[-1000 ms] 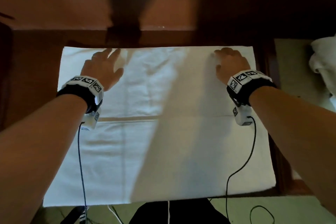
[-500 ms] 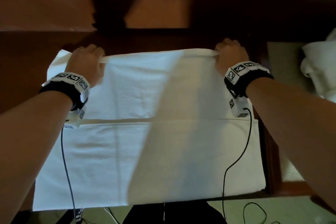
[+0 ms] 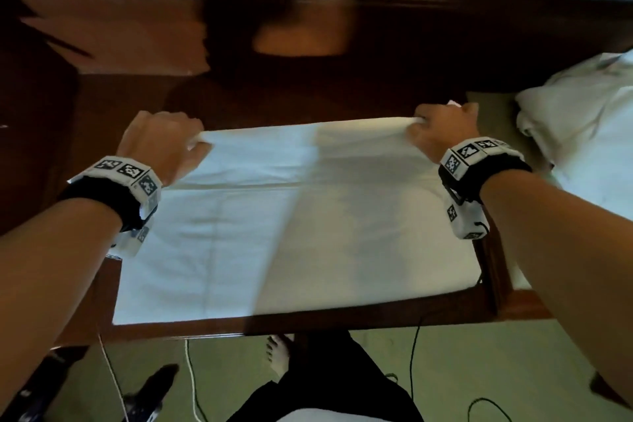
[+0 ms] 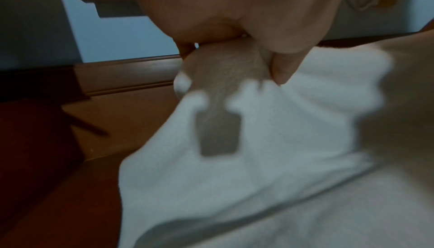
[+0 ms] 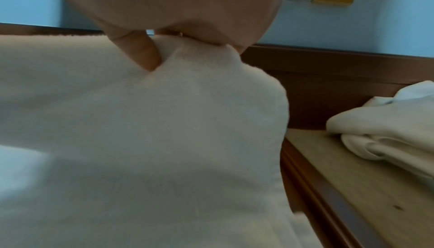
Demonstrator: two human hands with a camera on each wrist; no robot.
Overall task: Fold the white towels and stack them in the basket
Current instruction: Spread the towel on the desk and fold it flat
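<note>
A white towel [image 3: 301,233] lies spread on the dark wooden table [image 3: 102,44]. Its far edge is lifted off the table and stretched between my two hands. My left hand [image 3: 164,144] pinches the far left corner, thumb against curled fingers, as the left wrist view shows with the towel [image 4: 258,159] hanging below the left hand [image 4: 234,29]. My right hand [image 3: 442,130] pinches the far right corner; in the right wrist view the towel [image 5: 164,131] bunches under the thumb of the right hand [image 5: 164,19]. No basket is in view.
A heap of unfolded white towels [image 3: 582,113] lies on a lighter surface [image 5: 364,187] to the right of the table. The table's near edge [image 3: 308,322] runs just below the towel. Cables [image 3: 414,370] hang toward the floor by my legs.
Both hands went from lying flat on the towel's far part to pinching its far corners. They have lifted the far edge and drawn it toward me.
</note>
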